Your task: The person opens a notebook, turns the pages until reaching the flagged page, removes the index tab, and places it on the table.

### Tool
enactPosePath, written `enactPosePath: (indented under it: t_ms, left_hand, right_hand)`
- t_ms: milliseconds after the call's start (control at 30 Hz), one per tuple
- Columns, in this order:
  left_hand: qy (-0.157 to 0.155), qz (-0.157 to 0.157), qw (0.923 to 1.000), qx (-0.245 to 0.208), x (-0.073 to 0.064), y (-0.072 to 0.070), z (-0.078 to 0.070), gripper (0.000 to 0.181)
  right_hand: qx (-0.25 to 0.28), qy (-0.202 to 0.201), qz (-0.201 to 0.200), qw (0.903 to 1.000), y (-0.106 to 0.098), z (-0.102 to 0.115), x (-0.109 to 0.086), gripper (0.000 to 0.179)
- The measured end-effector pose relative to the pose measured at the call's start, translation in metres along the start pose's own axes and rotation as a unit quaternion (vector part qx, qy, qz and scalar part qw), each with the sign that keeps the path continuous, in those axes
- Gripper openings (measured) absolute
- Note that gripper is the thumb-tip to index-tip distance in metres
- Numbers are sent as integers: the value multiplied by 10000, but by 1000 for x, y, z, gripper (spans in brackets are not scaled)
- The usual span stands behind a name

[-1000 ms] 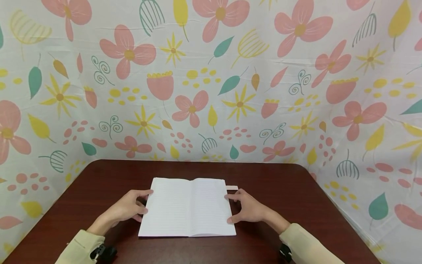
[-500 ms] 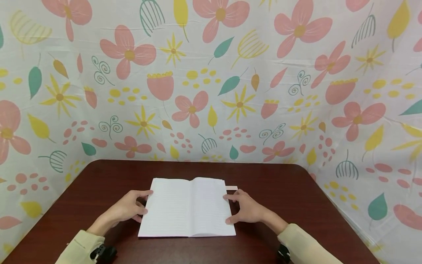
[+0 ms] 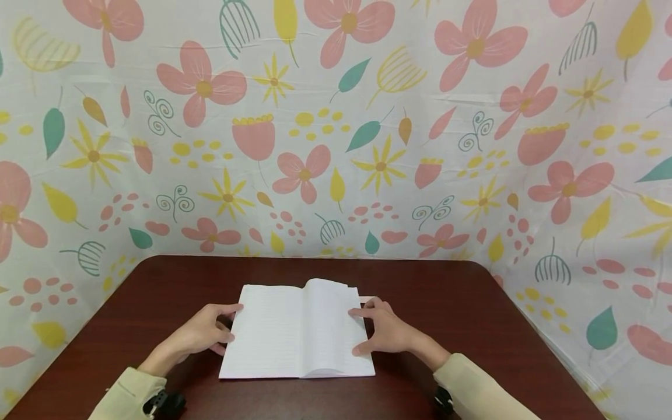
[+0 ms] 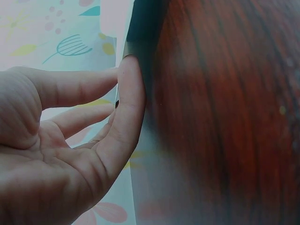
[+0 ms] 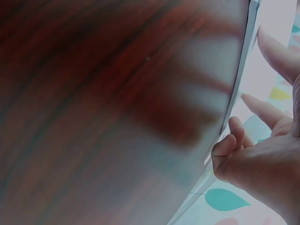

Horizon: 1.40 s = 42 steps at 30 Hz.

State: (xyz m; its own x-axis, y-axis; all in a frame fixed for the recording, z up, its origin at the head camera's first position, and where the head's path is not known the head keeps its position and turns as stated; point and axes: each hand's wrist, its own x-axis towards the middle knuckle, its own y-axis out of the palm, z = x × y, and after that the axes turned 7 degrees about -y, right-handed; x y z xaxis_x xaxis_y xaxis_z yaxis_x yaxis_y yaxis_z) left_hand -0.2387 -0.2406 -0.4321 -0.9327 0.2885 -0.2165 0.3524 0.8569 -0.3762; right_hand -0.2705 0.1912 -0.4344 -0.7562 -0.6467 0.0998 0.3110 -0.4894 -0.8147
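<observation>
An open notebook (image 3: pixel 273 332) with lined white pages lies on the dark table. My left hand (image 3: pixel 202 329) pinches its left edge; in the left wrist view one finger (image 4: pixel 129 98) of it lies against the cover side. At the right margin, my right hand (image 3: pixel 388 326) presses its index finger and thumb on the right page (image 3: pixel 333 332), which bulges up near the spine. Its other fingers (image 5: pixel 227 145) are curled beside the notebook's edge in the right wrist view. A pale tab (image 3: pixel 366 299) sticks out at the right, partly behind the hand.
The reddish-brown wooden table (image 3: pixel 446 291) reaches back to a hanging floral cloth (image 3: pixel 336 128), which also closes off both sides. Black straps (image 3: pixel 164 402) sit at the wrists below light sleeves.
My right hand has slid left over the right page, and the page's bulge near the spine has risen higher. My left hand stays at the left edge.
</observation>
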Motion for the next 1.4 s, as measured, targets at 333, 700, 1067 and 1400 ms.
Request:
enactPosePath:
  t_ms: [333, 700, 1067, 1400]
  left_hand:
    - [10, 34, 10000, -24, 1, 1, 1, 67]
    - [2, 34, 10000, -11, 1, 0, -3, 67]
    - [-32, -21, 10000, 8, 0, 0, -4, 67]
    - [13, -22, 10000, 0, 0, 1, -3, 67]
  right_hand:
    - [-83, -164, -87, 9998, 5, 5, 10, 85]
    - [-180, -135, -71, 9997, 12, 15, 23, 89]
    - [334, -407, -81, 9986, 14, 15, 35, 90]
    - [1109, -111, 501, 9925, 10, 18, 40, 94]
